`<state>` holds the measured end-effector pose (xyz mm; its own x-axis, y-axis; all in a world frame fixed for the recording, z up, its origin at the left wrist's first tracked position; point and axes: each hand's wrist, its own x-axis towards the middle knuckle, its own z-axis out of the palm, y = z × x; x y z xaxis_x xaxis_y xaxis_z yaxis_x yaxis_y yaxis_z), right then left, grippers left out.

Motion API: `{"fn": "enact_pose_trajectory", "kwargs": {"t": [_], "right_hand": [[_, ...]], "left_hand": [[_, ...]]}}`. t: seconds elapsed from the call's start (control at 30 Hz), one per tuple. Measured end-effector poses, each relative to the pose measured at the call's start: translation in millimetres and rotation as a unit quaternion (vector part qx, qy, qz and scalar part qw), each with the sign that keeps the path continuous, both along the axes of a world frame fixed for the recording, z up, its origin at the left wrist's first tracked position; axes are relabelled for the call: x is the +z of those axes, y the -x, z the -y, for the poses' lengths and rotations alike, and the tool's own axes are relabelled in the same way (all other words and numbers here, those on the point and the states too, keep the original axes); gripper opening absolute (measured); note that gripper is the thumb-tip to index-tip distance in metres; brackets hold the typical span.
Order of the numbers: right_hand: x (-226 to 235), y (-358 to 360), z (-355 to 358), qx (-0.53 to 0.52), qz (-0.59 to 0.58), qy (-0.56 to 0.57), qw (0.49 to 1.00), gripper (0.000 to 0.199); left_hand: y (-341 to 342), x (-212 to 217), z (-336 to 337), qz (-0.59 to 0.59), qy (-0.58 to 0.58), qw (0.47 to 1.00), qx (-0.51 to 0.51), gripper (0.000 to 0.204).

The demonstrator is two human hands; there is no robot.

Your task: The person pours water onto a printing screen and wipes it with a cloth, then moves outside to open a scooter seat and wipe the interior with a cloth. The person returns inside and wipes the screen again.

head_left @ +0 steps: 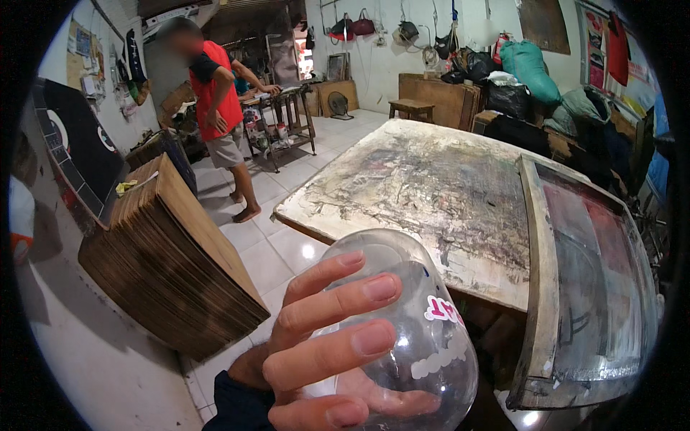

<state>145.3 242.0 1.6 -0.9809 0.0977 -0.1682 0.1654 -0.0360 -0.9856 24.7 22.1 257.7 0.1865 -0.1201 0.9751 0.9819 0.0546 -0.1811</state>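
Observation:
My left hand (323, 337) reaches up from the lower edge, out of a dark blue sleeve (241, 399). Its fingers are spread round the near side of a clear, rounded container (424, 262), holding it close to the camera. Pink lettering with a white edge and a frosty, whitish patch mark the container's right side. Through the see-through wall another finger, perhaps the thumb, shows low down. Whether the container is glass or plastic I cannot tell. My right hand does not show.
A paint-stained table (460, 208) stands just beyond the container, with a wooden-framed screen (589, 280) over its right end. At left leans a thick stack of brown boards (172, 251). A person in red (223, 100) stands barefoot beside a workbench (287, 108); bags (528, 68) pile up at back right.

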Motion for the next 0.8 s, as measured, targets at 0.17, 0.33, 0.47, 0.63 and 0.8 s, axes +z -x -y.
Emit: {"fn": "enact_pose_trajectory", "kwargs": {"t": [0.17,0.33,0.47,0.63,0.8], "right_hand": [[-4.7,-3.4,-0.8,0.0,0.022,-0.076,0.997,0.046],[-17.3,-8.0,-1.8,-0.017,-0.096,-0.104,0.99,0.046],[-37.3,-8.2,-6.1,-0.043,-0.133,-0.148,0.979,0.05],[-51.0,-2.7,-4.6,0.037,-0.167,0.085,0.981,0.048],[-33.9,-10.8,-1.1,-0.055,-0.166,-0.163,0.971,0.047]], "left_hand": [[20.5,30.5,-4.3,-0.189,-0.02,0.975,-0.111,0.085],[21.1,44.6,10.7,-0.209,0.037,0.972,-0.103,0.063],[9.7,38.2,13.7,-0.15,-0.001,0.986,0.077,0.115],[6.4,47.7,8.5,-0.161,0.006,0.986,0.043,0.122],[21.4,78.2,-0.6,-0.305,-0.016,0.949,-0.074,0.08]]}}
